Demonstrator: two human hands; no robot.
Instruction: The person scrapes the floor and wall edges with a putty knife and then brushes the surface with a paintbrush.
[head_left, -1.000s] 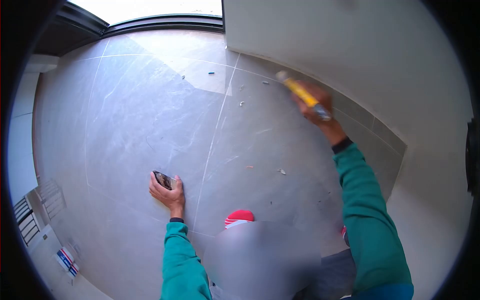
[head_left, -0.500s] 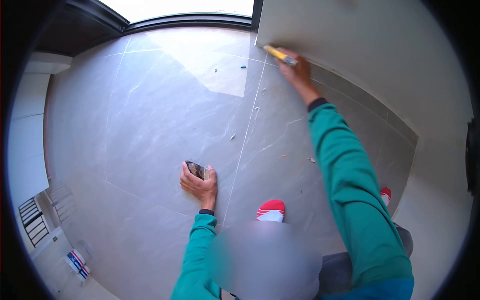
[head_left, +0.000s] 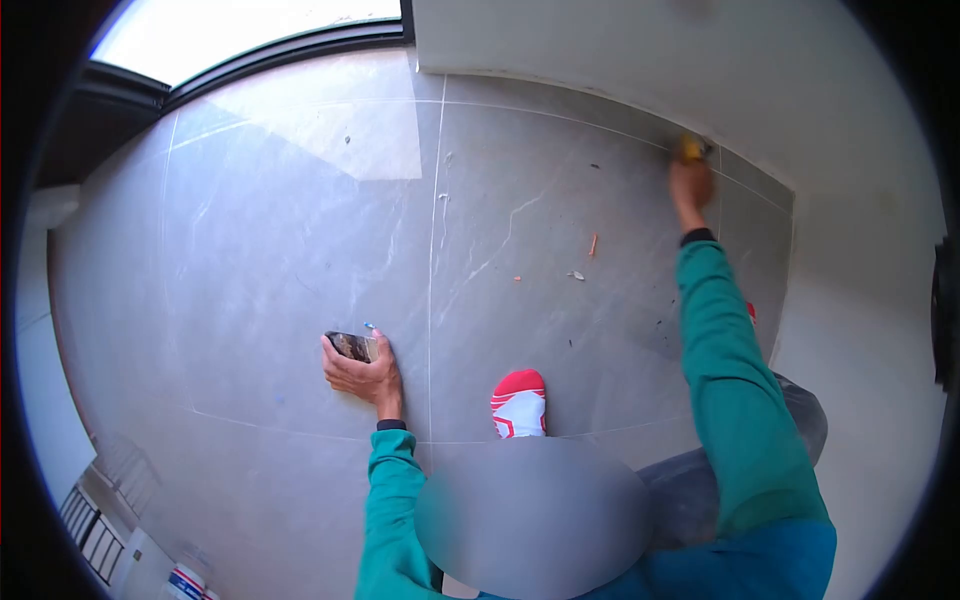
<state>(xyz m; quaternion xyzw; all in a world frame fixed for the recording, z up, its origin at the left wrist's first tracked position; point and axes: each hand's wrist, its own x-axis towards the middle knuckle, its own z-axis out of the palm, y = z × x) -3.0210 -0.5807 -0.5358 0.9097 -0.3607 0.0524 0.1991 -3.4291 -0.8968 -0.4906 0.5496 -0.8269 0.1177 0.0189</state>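
Note:
My left hand (head_left: 364,378) is closed around a dark, flat, phone-sized object (head_left: 352,347) with a mottled brown and beige face, low over the grey tiled floor (head_left: 270,250). Fingers wrap one side of it and the thumb the other. At the far right, my right hand (head_left: 692,188) grips a yellow tool (head_left: 692,150), blurred by motion, at the strip of floor along the white wall (head_left: 640,60). Its working end is too smeared to make out.
Small scraps (head_left: 576,275) and an orange sliver (head_left: 593,245) lie scattered on the tiles. A foot in a red and white sock (head_left: 520,400) rests below the middle. A dark door frame (head_left: 290,45) borders the bright opening at top left.
My right hand has moved with the yellow tool from the wall's corner rightward along the wall's foot. My left hand keeps its grip on the dark object. The view has shifted to the right.

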